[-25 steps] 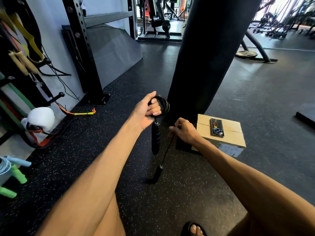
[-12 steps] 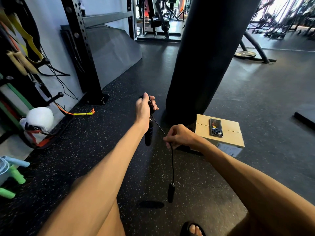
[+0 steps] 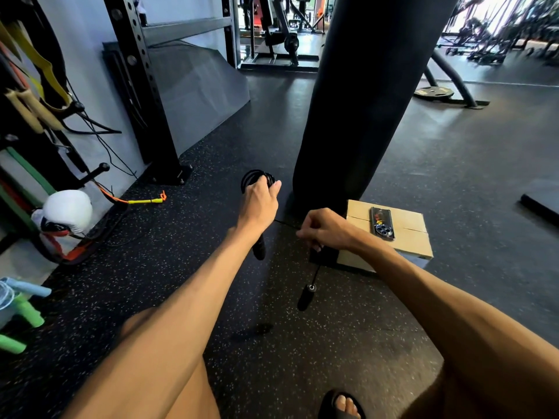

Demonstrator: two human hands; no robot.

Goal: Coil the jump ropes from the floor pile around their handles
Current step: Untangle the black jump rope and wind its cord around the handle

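Left grip clutches coil, right grip pinches rope.

The jump rope is black and thin. Part of it is wound in round loops that stick up out of the left hand. One handle pokes down under that hand. A tight bit of cord runs across to the right hand, which pinches it. The other handle dangles below, tilted, off the floor.

Dim foreground, bright background glare, wide-angle distortion
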